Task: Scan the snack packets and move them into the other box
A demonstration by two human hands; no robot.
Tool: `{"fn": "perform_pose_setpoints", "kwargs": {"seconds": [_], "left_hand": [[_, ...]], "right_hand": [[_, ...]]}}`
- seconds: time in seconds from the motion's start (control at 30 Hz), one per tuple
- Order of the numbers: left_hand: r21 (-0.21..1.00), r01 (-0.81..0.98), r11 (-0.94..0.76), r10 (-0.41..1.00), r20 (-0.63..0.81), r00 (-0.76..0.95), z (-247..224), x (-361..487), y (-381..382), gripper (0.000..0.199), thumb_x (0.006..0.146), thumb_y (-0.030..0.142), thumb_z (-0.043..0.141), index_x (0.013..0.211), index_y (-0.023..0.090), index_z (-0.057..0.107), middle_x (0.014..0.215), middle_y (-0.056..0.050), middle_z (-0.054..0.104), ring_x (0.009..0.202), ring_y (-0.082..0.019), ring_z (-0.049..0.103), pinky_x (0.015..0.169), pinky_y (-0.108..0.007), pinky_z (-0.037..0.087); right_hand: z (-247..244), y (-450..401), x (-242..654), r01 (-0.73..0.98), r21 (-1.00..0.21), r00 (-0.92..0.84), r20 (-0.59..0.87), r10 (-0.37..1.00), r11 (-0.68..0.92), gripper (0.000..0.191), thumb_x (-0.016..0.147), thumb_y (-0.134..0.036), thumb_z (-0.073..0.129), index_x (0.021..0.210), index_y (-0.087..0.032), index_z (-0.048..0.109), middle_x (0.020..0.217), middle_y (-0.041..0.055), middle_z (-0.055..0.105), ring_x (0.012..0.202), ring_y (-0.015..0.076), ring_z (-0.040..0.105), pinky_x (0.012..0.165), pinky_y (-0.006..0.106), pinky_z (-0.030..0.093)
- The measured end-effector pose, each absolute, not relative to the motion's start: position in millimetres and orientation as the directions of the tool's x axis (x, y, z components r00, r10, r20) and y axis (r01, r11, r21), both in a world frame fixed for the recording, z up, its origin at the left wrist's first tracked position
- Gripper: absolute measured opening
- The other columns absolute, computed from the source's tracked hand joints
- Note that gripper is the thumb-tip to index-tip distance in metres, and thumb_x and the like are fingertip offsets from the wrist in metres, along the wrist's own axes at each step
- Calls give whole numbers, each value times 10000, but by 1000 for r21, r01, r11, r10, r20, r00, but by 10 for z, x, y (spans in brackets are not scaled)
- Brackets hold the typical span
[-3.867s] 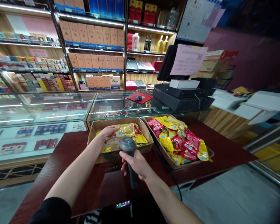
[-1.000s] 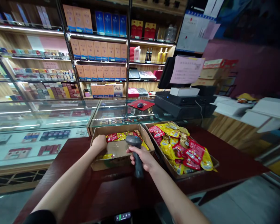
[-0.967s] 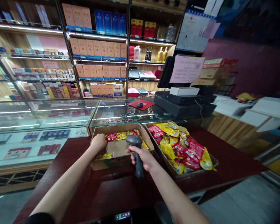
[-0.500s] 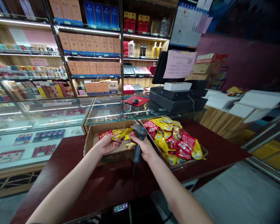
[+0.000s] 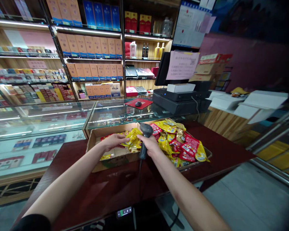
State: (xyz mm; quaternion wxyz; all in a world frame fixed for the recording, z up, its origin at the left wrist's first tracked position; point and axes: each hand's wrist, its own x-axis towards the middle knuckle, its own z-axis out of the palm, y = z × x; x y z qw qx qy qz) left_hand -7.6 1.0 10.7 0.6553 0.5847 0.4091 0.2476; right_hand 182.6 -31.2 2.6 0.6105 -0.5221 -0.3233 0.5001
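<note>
My right hand (image 5: 150, 145) is wrapped round a dark handheld barcode scanner (image 5: 146, 129), its handle pointing down and a cable hanging below. My left hand (image 5: 114, 141) pinches a shiny yellow snack packet (image 5: 134, 137) over the left cardboard box (image 5: 92, 144). The packet's right end meets the fingertips of my right hand; whether these grip it too I cannot tell. Inside the left box lie a few red and yellow packets, partly hidden by my left hand. The right cardboard box (image 5: 209, 154) is heaped with red and yellow snack packets (image 5: 188, 146).
Both boxes stand on a dark red table (image 5: 106, 195). Behind it runs a glass display counter (image 5: 106, 117) with a mouse (image 5: 138, 104) on a red mat. A monitor (image 5: 162, 69) and a black cash drawer (image 5: 178, 104) stand at back right. Stocked shelves line the wall.
The yellow packet now shows a broader face beside the scanner. The scanner and my right hand have shifted slightly right and up. Another yellow packet shows low in the left box.
</note>
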Motion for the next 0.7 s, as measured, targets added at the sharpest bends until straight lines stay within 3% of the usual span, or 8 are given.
{"fn": "perform_pose_setpoints", "kwargs": {"seconds": [0.1,0.17,0.33,0.43,0.57,0.7], "left_hand": [[950,313,1,808,-185,559,141,-81,106,381,606,407,794,872,138,746,868,-55,713,759,-164,630,668,-232,489],[942,334,-18,820,-177,544,126,-79,185,385,586,400,803,862,138,748,837,-53,715,708,-150,623,638,-222,479],[969,210,132,862,-217,458,-83,-85,418,464,563,401,819,933,139,723,911,-78,716,739,-154,640,666,-242,499],[981,100,169,896,-195,400,-234,-89,527,505,533,377,842,958,140,705,931,-82,714,719,-150,644,643,-247,507],[982,4,191,922,-181,342,-361,-119,588,537,514,330,860,991,155,687,946,-75,714,725,-145,655,631,-232,514],[968,3,251,919,-239,313,-407,-158,602,531,510,316,868,979,143,687,934,-87,717,728,-158,664,631,-239,526]], "right_hand": [[104,-270,1791,-171,-985,244,-75,967,-33,268,565,-169,768,777,-140,607,509,-49,567,420,94,520,391,201,437],[149,-256,1784,-156,-987,196,-61,979,-30,253,582,-182,758,773,-144,595,532,-40,577,452,103,545,392,197,437],[195,-431,1795,-208,-978,111,-52,992,-28,299,606,-262,767,811,-166,572,725,11,641,617,146,635,424,214,494],[143,-676,1744,-255,-965,16,-64,998,-58,342,624,-342,764,851,-179,566,816,17,634,616,146,637,438,251,534],[-26,-994,1598,-254,-940,-147,-194,970,-227,370,670,-443,719,831,-158,549,788,15,603,513,121,606,445,295,554],[-198,-1148,1456,-189,-950,-202,-208,957,-247,382,695,-478,688,823,-153,533,710,-7,579,441,109,565,380,261,502]]}}
